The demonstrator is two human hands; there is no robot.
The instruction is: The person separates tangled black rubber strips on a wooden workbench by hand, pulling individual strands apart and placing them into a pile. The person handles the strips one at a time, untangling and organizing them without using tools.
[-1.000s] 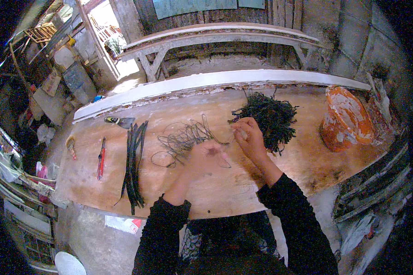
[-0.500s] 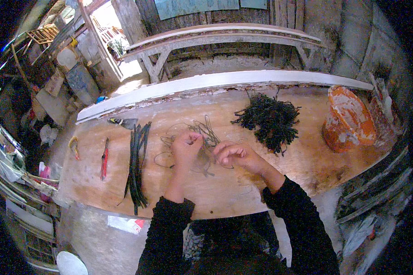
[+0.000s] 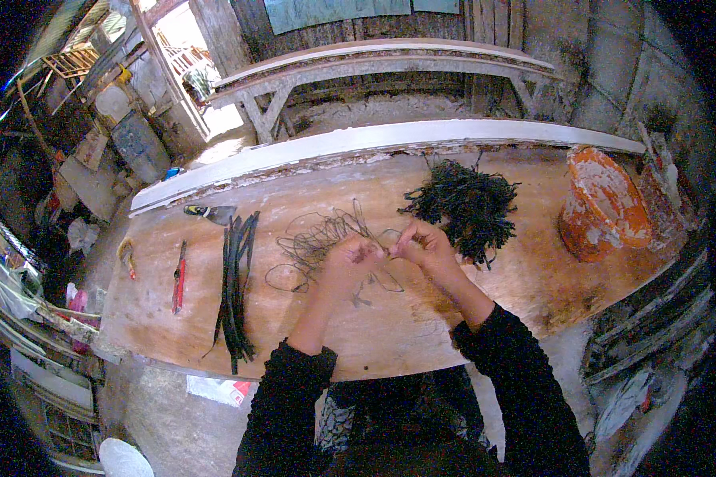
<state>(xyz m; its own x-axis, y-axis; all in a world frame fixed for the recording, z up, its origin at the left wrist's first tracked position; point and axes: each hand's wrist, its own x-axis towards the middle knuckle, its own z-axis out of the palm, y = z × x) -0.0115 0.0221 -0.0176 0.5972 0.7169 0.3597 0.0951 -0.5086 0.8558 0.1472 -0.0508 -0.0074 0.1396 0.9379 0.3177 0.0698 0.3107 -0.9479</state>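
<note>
Over the middle of the wooden table, my left hand (image 3: 353, 256) and my right hand (image 3: 426, 245) come together, fingertips almost touching. Both pinch a thin wire (image 3: 390, 234), part of which loops up between them; most of it is hidden by the fingers. Beneath and behind my left hand lies a loose tangle of thin wire (image 3: 314, 238). A bushy heap of short black knotted strips (image 3: 463, 205) sits just beyond my right hand. Long flat black strips (image 3: 236, 290) lie in a bundle left of my left forearm.
Farther left on the table (image 3: 358, 350) are a red-handled tool (image 3: 180, 278), a yellowish curved tool (image 3: 126, 258) and a scraper (image 3: 212, 213). A smeared orange bucket (image 3: 605, 208) stands at the right. A long white board (image 3: 358, 141) runs along the far edge, with a bench (image 3: 390, 65) behind.
My left hand has moved right and my right hand slightly up and right, so their fingertips now meet. More of the wire tangle shows. The strips and tools have stayed put.
</note>
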